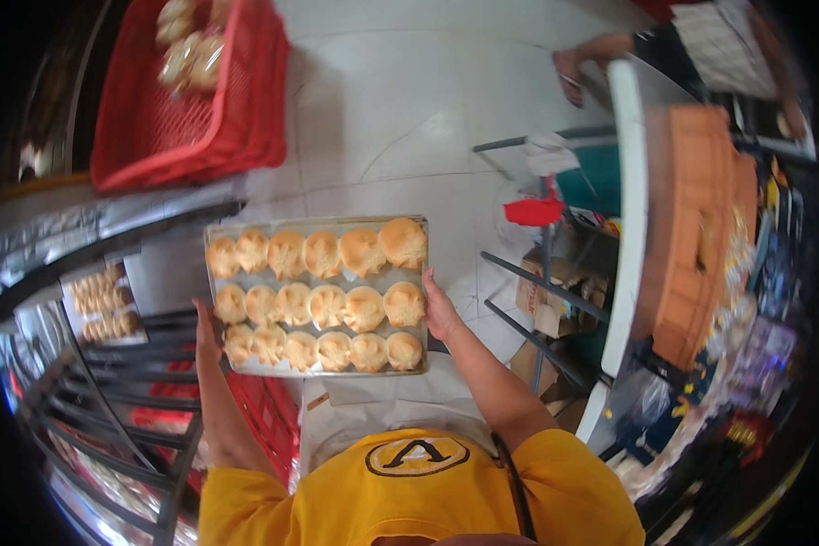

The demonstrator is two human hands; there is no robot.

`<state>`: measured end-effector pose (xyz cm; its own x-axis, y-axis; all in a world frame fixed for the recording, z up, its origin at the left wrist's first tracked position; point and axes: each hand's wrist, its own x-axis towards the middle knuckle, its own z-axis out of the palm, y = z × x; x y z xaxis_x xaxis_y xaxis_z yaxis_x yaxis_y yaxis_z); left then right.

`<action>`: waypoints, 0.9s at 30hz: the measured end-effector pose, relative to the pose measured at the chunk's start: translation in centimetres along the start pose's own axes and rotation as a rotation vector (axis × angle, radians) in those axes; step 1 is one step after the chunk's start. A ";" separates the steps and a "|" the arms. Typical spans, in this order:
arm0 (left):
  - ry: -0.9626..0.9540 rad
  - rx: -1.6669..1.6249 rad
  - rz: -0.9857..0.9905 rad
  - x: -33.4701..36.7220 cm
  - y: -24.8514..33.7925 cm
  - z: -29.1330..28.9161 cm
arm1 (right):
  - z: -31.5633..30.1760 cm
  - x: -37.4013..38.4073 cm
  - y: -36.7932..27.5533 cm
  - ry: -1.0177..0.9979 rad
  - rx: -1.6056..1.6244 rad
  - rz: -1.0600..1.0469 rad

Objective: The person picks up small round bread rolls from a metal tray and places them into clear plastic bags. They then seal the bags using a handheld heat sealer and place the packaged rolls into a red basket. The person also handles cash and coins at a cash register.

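Between my two hands I hold a metal baking tray level in front of my body. Three rows of golden-brown baked buns lie on it, on pale paper. My left hand grips the tray's left edge near its lower corner. On the opposite edge my right hand is closed around the rim, thumb upward. The fingers under the tray are hidden on both sides.
A dark metal rack stands close on my left, with another tray of buns in it. Stacked red crates holding bagged bread are ahead left. To the right is a white-edged table with an orange crate. Another person is at the far right.
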<state>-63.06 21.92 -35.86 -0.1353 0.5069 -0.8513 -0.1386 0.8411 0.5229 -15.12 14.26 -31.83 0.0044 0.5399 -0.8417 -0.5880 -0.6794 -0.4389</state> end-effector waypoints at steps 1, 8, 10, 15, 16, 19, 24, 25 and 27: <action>-0.328 -0.217 -0.017 1.2 -1.3 -2.0 | 0.6 -0.9 -0.7 -0.037 -0.020 -0.035; -0.133 0.062 0.267 -6.4 3.2 1.0 | 2.1 -9.4 -4.1 -0.021 -0.071 -0.410; -0.185 0.010 0.300 -8.5 4.6 1.5 | 1.8 -11.8 -4.4 0.026 -0.055 -0.534; -0.606 -0.081 0.309 -9.8 5.6 2.0 | -1.9 -18.6 1.9 0.146 0.081 -0.743; -0.625 -0.112 0.281 -13.2 6.4 4.1 | -2.3 -20.4 3.8 0.188 0.141 -0.776; -0.762 0.607 0.857 -14.3 9.6 3.8 | -3.0 -24.8 11.4 0.249 0.471 -0.814; -0.937 0.760 0.841 -25.9 9.2 16.4 | -8.1 -38.4 22.2 0.366 0.837 -1.038; -1.056 0.814 0.882 -27.0 7.4 18.3 | -9.1 -39.7 24.4 0.403 0.894 -1.038; -1.274 0.987 0.973 -31.4 3.6 22.0 | -10.1 -42.8 31.3 0.497 0.999 -1.130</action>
<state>-37.75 13.15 -8.24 0.9683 0.2389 -0.0732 0.1299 -0.2313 0.9642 -25.53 -35.11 -12.68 0.9237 0.1732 -0.3417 -0.3698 0.6362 -0.6771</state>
